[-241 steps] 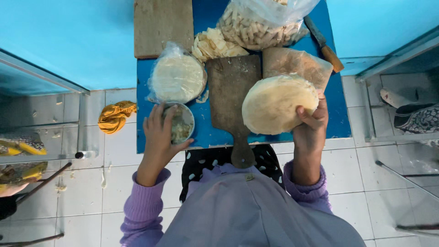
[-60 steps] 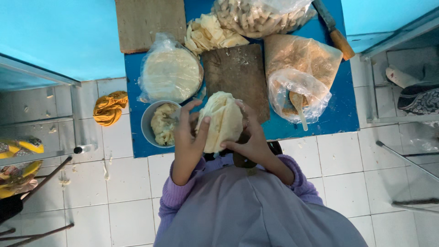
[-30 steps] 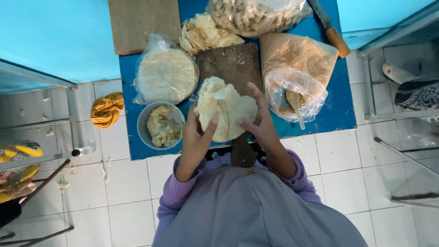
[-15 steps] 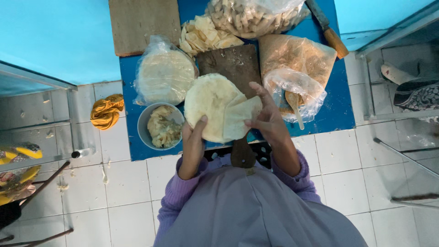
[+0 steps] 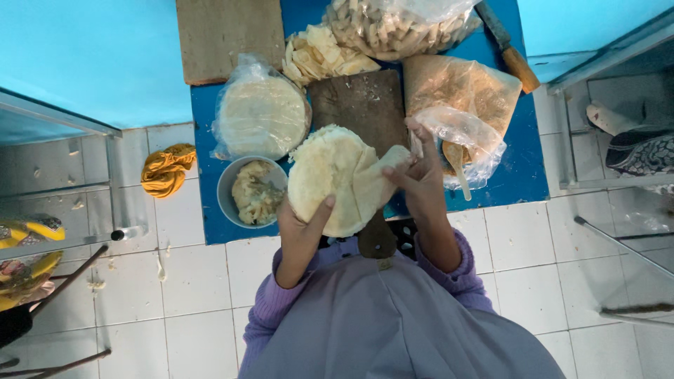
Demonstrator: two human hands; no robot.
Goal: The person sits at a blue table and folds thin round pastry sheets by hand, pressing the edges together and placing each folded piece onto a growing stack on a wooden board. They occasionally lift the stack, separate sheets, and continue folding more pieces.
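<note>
Hands: left hand (image 5: 302,228) cups flatbread stack (image 5: 330,179), right hand (image 5: 421,175) pinches its peeled sheet | bowl (image 5: 232,200) beside | board (image 5: 365,105) behind

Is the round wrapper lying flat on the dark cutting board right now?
No, the left hand and right hand hold the round wrapper up above the dark cutting board.

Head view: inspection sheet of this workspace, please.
Surface: blue table, crowded.
Job's things: round flat wrapper held above the table, one edge being peeled or folded by the right hand.
Clutter: bowl of filling, bagged wrapper stack, dark cutting board, bag with a wooden spoon, knife.
Grippers: left hand supports the wrapper from below; right hand pinches its edge.
Cables: nothing seen.
Surroundings: white tiled floor, orange cloth.
</note>
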